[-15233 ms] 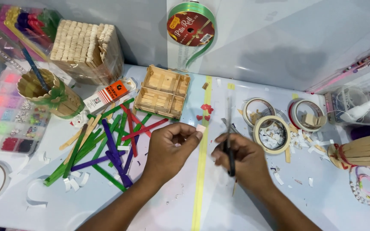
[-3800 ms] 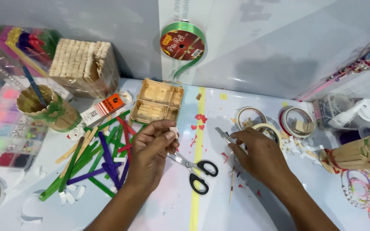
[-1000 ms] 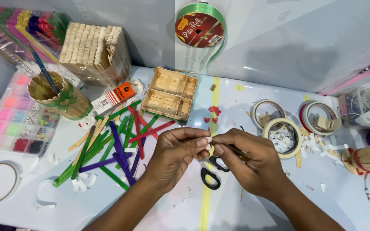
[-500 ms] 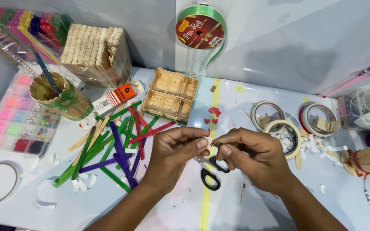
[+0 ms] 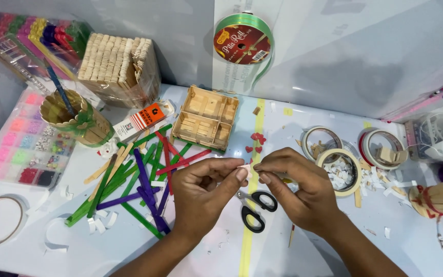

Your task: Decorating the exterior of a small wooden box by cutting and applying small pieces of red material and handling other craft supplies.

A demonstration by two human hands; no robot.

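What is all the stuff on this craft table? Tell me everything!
small scrap: one, pale pink, pinched between both hands
scissors: one, black handles, under the hands
craft sticks: many, green, purple, red, plain, left of centre
stick box: one, wooden, top centre
stick cup: one, wooden, left
ribbon spool: one, green, against the wall
tape rolls: three, pale, right
bead tray: one, pink and mixed, far left
paper hearts: few, red, centre
left hand: pinching scrap
right hand: pinching scrap
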